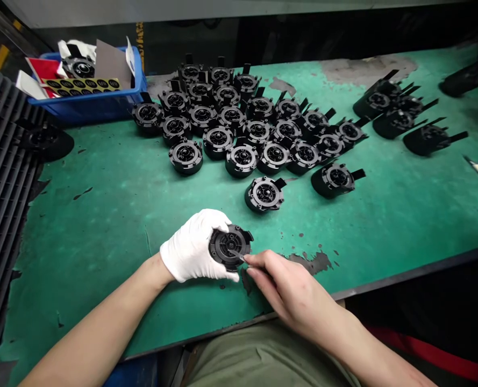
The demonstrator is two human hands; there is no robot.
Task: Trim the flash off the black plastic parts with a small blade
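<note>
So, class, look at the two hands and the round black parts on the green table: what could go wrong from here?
The thin tool in the bare right hand could slip off the held part and scratch it or jab the gloved left hand around its rim.

The glove's cloth might slide on the part, letting it turn or drop.

Reaching forward might knock the nearest standing part into the crowded group behind.

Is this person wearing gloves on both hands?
No, the left hand is gloved in white, while the right hand is bare.
</note>
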